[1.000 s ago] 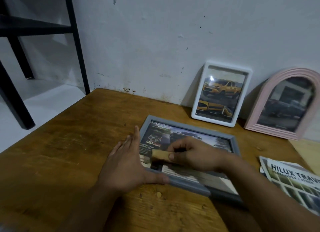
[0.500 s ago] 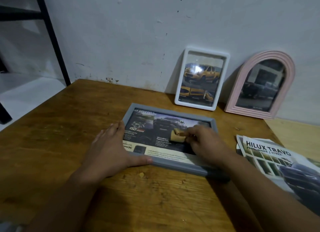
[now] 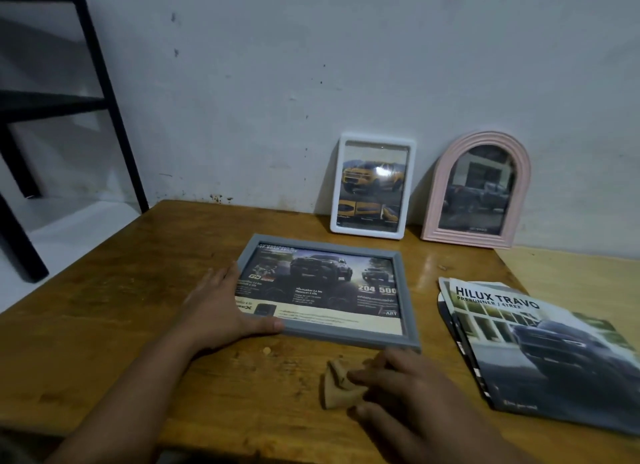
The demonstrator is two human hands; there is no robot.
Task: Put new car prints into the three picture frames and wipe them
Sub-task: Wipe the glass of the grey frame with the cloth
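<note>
A grey picture frame [image 3: 408,290] with a dark car print lies flat on the wooden table [image 3: 104,325]. My left hand [image 3: 218,307] rests flat against its left edge, thumb along the near rail. My right hand [image 3: 401,391] is on the table in front of the frame and pinches a small folded tan cloth [image 3: 337,387] that touches the wood. A white frame [image 3: 372,186] with a yellow truck print and a pink arched frame [image 3: 478,189] with a dark car print lean upright against the wall.
Car brochures [image 3: 540,352] titled HILUX TRAVO lie stacked at the right of the table. A black metal rack [image 3: 104,82] stands at the left beyond the table's edge. The white wall runs directly behind the table.
My right hand has drawn the cloth off the grey frame's glass and down onto the table in front of it. My left hand has stayed at the frame's left edge.
</note>
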